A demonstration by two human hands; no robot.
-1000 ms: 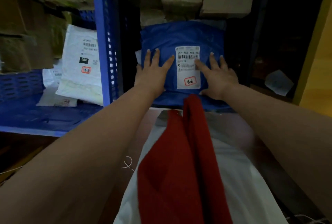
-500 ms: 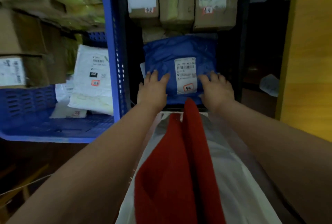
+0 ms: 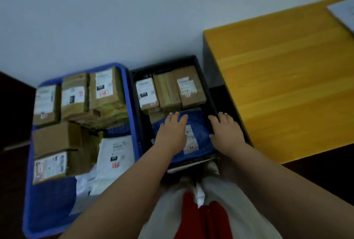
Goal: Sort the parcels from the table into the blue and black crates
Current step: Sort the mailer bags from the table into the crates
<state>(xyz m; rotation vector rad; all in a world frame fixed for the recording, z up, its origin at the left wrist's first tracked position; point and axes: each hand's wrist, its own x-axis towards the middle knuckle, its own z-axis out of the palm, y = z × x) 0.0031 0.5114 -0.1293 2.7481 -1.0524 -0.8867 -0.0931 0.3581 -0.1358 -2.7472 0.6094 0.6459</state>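
Observation:
A blue soft parcel (image 3: 201,123) with a white label lies at the near end of the black crate (image 3: 138,104). My left hand (image 3: 172,133) rests flat, palm down, on the parcel's left half and covers part of the label. At the parcel's right edge, against the crate's right wall, lies my right hand (image 3: 226,133), fingers stretched out. Neither hand curls around the parcel. The blue crate (image 3: 128,93) stands directly left of the black one. Behind the blue parcel, three brown boxes (image 3: 189,87) stand in a row.
The blue crate holds several brown boxes (image 3: 74,95) and white mailers (image 3: 116,156). A yellow wooden table (image 3: 287,85) stands right of the black crate, with a white sheet (image 3: 344,12) at its far corner. A pale wall runs behind; my white-and-red clothing (image 3: 201,215) fills the bottom.
The view has pulled up and back, so both crates, the wall and the table now show. My left hand has slid further up the parcel; my right has shifted to its right edge.

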